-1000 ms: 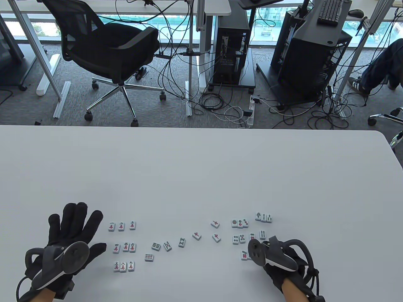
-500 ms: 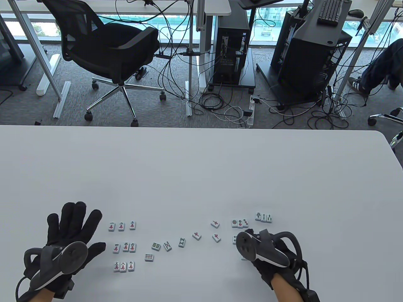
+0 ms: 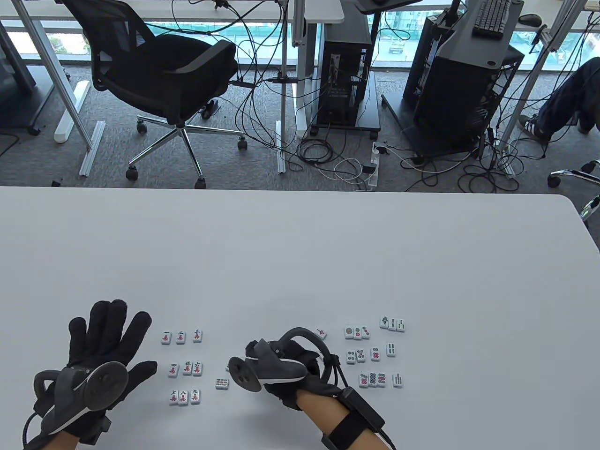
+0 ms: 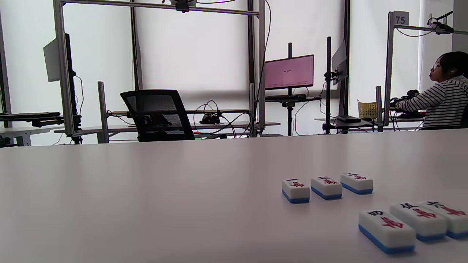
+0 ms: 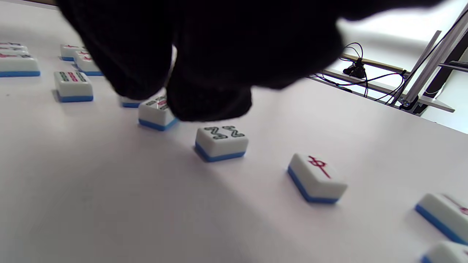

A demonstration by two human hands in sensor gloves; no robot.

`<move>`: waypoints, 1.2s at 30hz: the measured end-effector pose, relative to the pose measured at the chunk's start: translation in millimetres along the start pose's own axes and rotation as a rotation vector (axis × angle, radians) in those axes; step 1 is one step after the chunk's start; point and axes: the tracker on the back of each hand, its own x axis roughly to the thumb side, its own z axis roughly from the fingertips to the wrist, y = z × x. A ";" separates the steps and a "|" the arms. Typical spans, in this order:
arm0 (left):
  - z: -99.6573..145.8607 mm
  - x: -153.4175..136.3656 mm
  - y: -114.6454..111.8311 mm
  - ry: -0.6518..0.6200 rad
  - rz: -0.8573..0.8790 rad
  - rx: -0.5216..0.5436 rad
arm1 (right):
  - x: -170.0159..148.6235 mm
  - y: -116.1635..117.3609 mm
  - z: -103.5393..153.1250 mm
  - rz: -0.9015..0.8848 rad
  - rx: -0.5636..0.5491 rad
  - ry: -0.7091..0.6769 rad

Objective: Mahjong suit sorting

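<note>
Left hand: the left hand (image 3: pixel 101 361) lies flat on the surface (image 3: pixel 300 253), its fingers (image 3: pixel 112 323) straight and spread wide, holding nothing.
Character tiles: the character tiles (image 3: pixel 184 367) lie just beside the left fingers, on their thumb side, face up in three rows of three; the left wrist view shows two of these rows (image 4: pixel 413 221), blue-backed.
Right hand: the right hand (image 3: pixel 286 370) hovers low over the loose middle tiles, its fingers (image 5: pixel 208 95) bent downward; two fingertips come down at a bamboo tile (image 5: pixel 157 113), one at each side. Whether they already pinch it I cannot tell.
Loose tiles: just past the right fingertips lie another bamboo tile (image 5: pixel 221 142) and a red-marked tile (image 5: pixel 316 177), apart from each other; a third bamboo tile (image 3: pixel 222 383) lies between the two hands.
Circle tiles: the circle tiles (image 3: pixel 361 356) sit in short rows well behind the right hand's wrist.
Sorted bamboo tiles: a few sorted bamboo tiles (image 3: pixel 393 323) lie just beyond the circles, farthest from the fingers.
</note>
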 end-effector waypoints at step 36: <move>-0.8 1.6 -1.2 0.008 -0.026 -0.034 | -171.2 -15.3 123.1 -0.032 -0.094 0.459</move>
